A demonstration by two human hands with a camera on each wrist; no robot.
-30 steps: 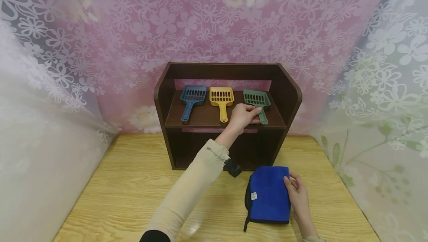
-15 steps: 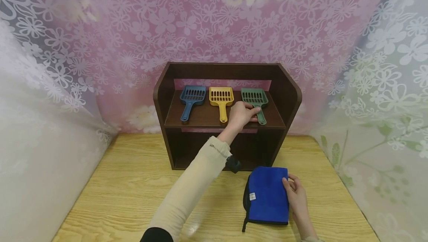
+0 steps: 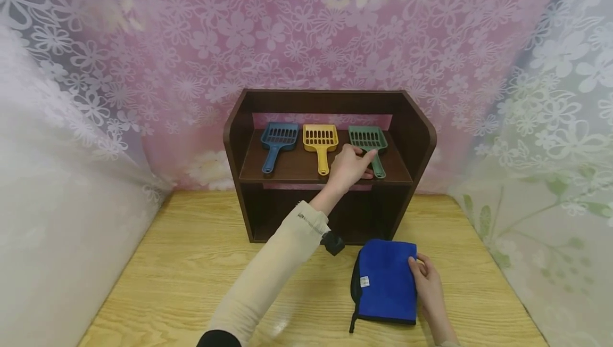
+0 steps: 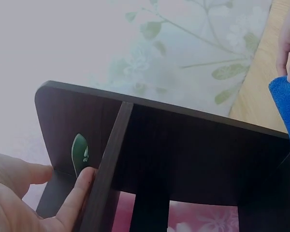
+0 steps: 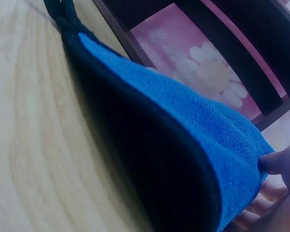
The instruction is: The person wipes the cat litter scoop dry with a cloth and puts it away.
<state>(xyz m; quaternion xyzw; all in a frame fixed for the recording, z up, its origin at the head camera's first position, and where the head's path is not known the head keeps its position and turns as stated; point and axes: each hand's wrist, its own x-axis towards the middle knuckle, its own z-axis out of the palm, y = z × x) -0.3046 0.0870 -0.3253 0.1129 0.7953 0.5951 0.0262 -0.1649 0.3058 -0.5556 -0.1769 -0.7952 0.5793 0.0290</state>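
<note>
On the upper shelf, my left hand (image 3: 348, 167) is at the handle of a green cat litter scoop (image 3: 367, 137). Its fingertips meet the handle in the head view. The left wrist view shows a gap between its digits, with the green handle end (image 4: 80, 151) beside one fingertip. A yellow litter scoop (image 3: 320, 138) and a blue litter scoop (image 3: 280, 137) lie to the left in the same row. My right hand (image 3: 431, 286) pinches the right edge of a blue fleecy mitt (image 3: 389, 280), which has black trim, a white label and a hanging loop. Its dark opening gapes in the right wrist view.
A dark brown two-level shelf unit (image 3: 417, 139) stands at the back of the wood-grain table (image 3: 182, 283). Its side panels rise beside the scoops. Flower-patterned curtains (image 3: 306, 27) enclose the table at the back and both sides.
The green scoop has shifted slightly left and turned a little straighter under my left hand. My right hand keeps its hold on the mitt.
</note>
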